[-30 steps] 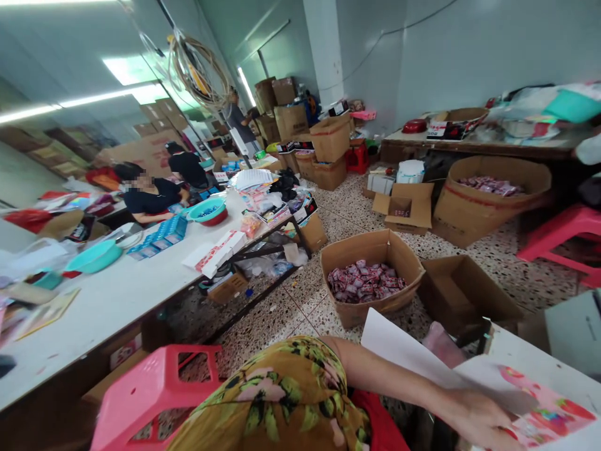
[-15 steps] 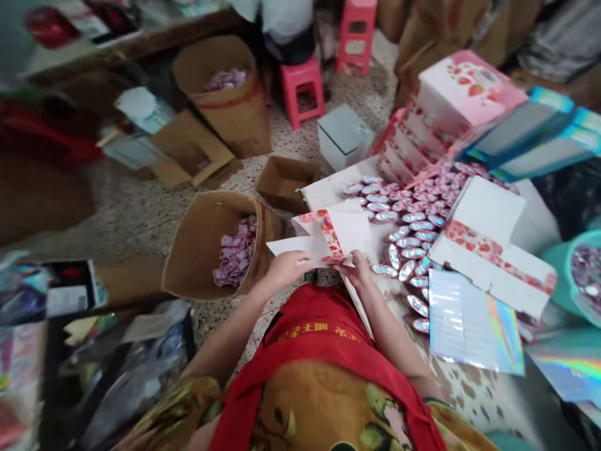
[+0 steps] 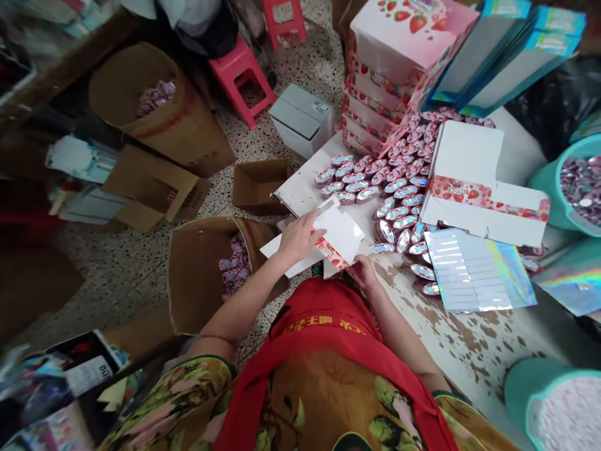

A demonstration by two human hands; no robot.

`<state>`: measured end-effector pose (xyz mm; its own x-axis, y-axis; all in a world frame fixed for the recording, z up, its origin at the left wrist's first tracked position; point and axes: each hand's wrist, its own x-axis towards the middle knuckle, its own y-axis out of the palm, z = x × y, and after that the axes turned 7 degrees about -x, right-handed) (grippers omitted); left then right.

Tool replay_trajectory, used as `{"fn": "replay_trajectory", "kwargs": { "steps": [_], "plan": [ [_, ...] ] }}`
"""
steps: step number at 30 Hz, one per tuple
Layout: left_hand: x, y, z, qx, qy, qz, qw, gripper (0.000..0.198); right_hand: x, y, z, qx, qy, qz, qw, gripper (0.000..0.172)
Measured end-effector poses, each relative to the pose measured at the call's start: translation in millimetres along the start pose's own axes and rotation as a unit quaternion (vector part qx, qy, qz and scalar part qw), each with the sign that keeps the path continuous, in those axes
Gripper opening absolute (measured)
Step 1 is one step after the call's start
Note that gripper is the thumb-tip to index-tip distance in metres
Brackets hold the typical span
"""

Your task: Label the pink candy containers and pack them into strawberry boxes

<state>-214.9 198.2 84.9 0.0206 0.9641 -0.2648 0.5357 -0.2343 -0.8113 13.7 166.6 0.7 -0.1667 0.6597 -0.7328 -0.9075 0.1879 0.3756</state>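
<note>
My left hand [image 3: 297, 236] and my right hand [image 3: 364, 272] both grip a flat white carton blank with a strawberry-print strip [image 3: 339, 239], held at the near corner of the white table [image 3: 460, 338]. The left hand's fingers press on the blank's top panel; the right hand pinches its lower edge. Just beyond the blank lie several rows of shiny oval foil-wrapped sweets [image 3: 399, 194]. An unfolded strawberry carton [image 3: 469, 181] lies flat to their right, and a holographic sheet [image 3: 476, 269] lies beside my right hand.
A stack of pink strawberry boxes [image 3: 399, 56] and blue boxes [image 3: 507, 50] stands at the table's far end. Teal tubs [image 3: 563, 188], [image 3: 521, 382] sit on the right. On the floor are open cardboard boxes with pink sweets [image 3: 197, 275], [image 3: 154, 106], an empty box [image 3: 258, 185] and a pink stool [image 3: 239, 75].
The view swung from the room to the table in front of me. Both hands now hold the carton blank a little higher and more folded than half a second ago.
</note>
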Motion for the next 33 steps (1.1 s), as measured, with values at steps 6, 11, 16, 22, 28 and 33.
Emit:
{"fn": "replay_trajectory", "kwargs": {
  "steps": [6, 11, 16, 22, 28, 33],
  "plan": [
    [1, 94.2, 50, 0.002, -0.039, 0.096, 0.995, 0.073, -6, -30, -25, 0.021, 0.027, -0.121, 0.992, 0.038],
    [19, 142.4, 77, 0.044, -0.007, 0.182, 0.982, 0.094, 2, -39, -39, 0.046, 0.059, -0.184, 0.980, 0.035],
    [25, 142.0, 87, 0.052, 0.004, 0.229, 0.972, 0.113, -5, -30, -39, -0.007, 0.017, -0.152, 0.988, 0.029],
    [-9, 122.3, 81, -0.204, -0.064, -0.103, 0.971, 0.069, -63, 16, -20, -0.284, -0.132, -0.038, 0.949, 0.020],
    [-24, 81.0, 112, -0.553, -0.171, -0.302, 0.758, 0.048, -94, 46, -14, -0.383, -0.300, 0.098, 0.869, 0.036],
    [-8, 46.1, 111, -0.657, -0.081, -0.253, 0.706, 0.061, -51, 11, 14, -0.384, -0.459, -0.235, 0.766, 0.034]
  ]
}}
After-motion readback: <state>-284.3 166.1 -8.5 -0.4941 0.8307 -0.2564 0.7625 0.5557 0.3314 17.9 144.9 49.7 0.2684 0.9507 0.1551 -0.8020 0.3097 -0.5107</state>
